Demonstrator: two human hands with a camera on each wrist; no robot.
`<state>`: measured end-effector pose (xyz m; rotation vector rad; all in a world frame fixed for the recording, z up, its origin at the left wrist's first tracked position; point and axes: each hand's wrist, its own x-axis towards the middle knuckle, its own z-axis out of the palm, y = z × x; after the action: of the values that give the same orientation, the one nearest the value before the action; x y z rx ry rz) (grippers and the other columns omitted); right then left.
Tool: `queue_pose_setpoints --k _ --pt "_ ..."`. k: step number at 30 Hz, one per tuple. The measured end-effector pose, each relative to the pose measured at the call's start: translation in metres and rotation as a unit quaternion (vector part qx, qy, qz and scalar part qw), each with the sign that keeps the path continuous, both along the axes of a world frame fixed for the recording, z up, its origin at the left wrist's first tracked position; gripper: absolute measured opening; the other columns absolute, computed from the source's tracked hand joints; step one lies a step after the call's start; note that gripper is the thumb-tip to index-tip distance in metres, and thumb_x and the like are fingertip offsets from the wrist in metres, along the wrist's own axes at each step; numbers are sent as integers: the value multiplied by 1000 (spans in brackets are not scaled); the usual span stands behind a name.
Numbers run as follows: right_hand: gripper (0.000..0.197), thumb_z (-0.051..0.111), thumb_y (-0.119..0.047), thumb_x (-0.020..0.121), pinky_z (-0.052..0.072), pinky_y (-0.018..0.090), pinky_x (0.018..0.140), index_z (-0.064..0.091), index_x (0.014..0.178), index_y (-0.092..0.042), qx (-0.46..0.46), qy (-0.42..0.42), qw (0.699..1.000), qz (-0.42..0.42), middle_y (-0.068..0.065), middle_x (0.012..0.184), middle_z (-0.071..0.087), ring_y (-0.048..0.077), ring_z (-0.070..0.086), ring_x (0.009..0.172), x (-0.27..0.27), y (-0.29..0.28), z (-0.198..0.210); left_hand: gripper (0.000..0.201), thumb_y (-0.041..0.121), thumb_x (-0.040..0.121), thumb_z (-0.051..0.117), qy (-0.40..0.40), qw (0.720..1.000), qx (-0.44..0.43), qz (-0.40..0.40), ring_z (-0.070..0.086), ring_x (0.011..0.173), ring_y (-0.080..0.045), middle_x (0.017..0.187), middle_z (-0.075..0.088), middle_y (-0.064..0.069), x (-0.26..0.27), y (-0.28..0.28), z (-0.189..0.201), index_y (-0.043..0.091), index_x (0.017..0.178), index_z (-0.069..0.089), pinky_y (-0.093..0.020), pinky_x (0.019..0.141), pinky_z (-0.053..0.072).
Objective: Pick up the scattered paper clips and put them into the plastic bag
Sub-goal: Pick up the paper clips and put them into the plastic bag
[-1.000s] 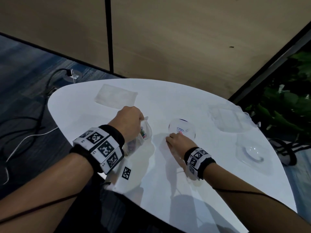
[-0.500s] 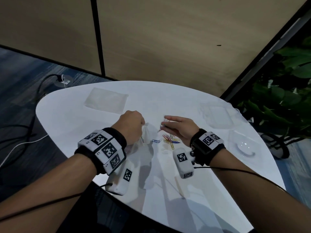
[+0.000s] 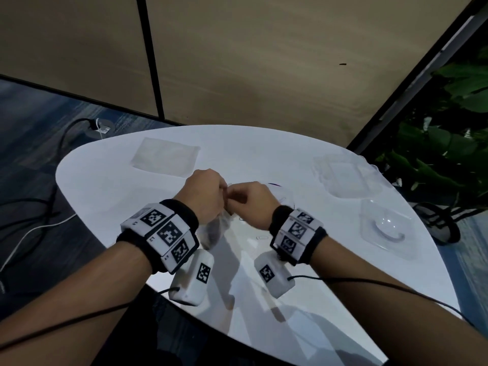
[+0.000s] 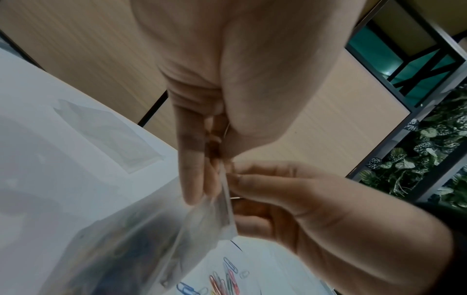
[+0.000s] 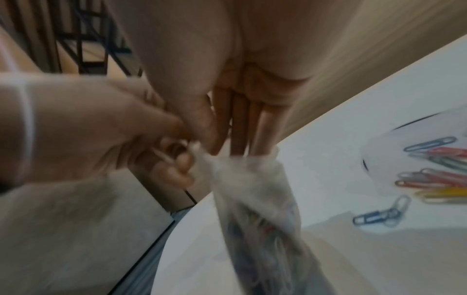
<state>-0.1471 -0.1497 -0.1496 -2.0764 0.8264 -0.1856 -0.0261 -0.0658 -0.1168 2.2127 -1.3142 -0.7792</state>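
A clear plastic bag (image 3: 214,228) with several coloured paper clips inside hangs just above the white table (image 3: 303,260). My left hand (image 3: 208,191) pinches the bag's top edge (image 4: 222,185) between thumb and fingers. My right hand (image 3: 250,199) meets it from the right, fingertips (image 4: 242,179) pinched together at the bag's mouth, with what looks like a thin clip end (image 4: 237,198) between them. In the right wrist view the bag (image 5: 260,209) droops below both hands. Loose clips (image 5: 434,175) lie in a bundle on the table, a blue clip (image 5: 374,216) beside them.
A flat clear bag (image 3: 165,159) lies at the table's far left, another (image 3: 346,175) at the far right. A clear blister tray (image 3: 385,231) sits near the right edge. Plants (image 3: 449,143) stand to the right, and cables (image 3: 31,212) run over the floor on the left.
My right hand left the table by the clip pile and moved left, up to the bag's mouth beside my left hand. The left hand kept holding the bag.
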Motion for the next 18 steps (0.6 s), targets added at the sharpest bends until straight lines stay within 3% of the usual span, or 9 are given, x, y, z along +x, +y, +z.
queue_pose_setpoints --k 1,3,5,7,9,11,14,18 --pt "14 60 -8 85 58 29 76 72 84 -15 65 -32 997 -12 6 80 74 20 70 75 -2 -8 3 32 2 92 47 -1 1000 0 5 73 83 -33 88 72 -16 2 1 0 14 78 73 -42 81 62" --pt "17 57 -3 89 60 40 79 72 87 -12 153 -75 983 -71 15 85 74 25 72 77 -11 -32 -1 31 3 95 49 2 1000 2 23 72 92 -34 103 72 -19 6 3 1 10 109 74 -42 87 60" --pt "21 55 -6 91 57 40 88 73 92 -16 65 -17 986 -151 11 93 75 24 71 86 -27 -62 -19 34 1 95 49 7 1000 7 29 71 94 -34 109 71 -19 10 7 2 8 121 70 -41 89 60" --pt "26 50 -18 96 46 28 98 68 115 -19 -67 156 969 -178 7 119 69 24 64 108 -49 -84 -42 36 1 95 49 7 1000 6 27 71 96 -33 112 70 -18 14 10 4 8 123 70 -40 90 59" --pt "37 41 -23 101 39 32 105 51 136 -21 -69 272 949 -144 10 140 52 30 51 126 -65 -91 -67 36 1 95 49 -3 1000 10 21 71 99 -32 115 70 -16 17 13 5 8 125 68 -39 93 58" --pt "35 36 -23 102 35 40 108 44 136 -28 -82 284 953 -72 9 140 44 34 42 133 -72 -91 -87 33 2 96 50 -17 1000 21 14 71 99 -31 114 70 -15 19 15 7 8 123 69 -38 93 57" --pt "47 29 -27 105 20 38 118 25 151 -18 -121 298 947 5 5 162 16 26 17 148 -67 -78 -92 20 2 95 52 -29 999 22 6 72 92 -32 108 72 -18 20 15 9 4 103 71 -39 90 58" --pt "51 34 -19 102 24 37 114 23 152 -14 -171 277 941 88 4 161 15 27 20 144 -62 -48 -79 32 3 96 49 -41 999 20 3 70 102 -30 120 69 -15 17 13 8 5 121 69 -38 96 55"
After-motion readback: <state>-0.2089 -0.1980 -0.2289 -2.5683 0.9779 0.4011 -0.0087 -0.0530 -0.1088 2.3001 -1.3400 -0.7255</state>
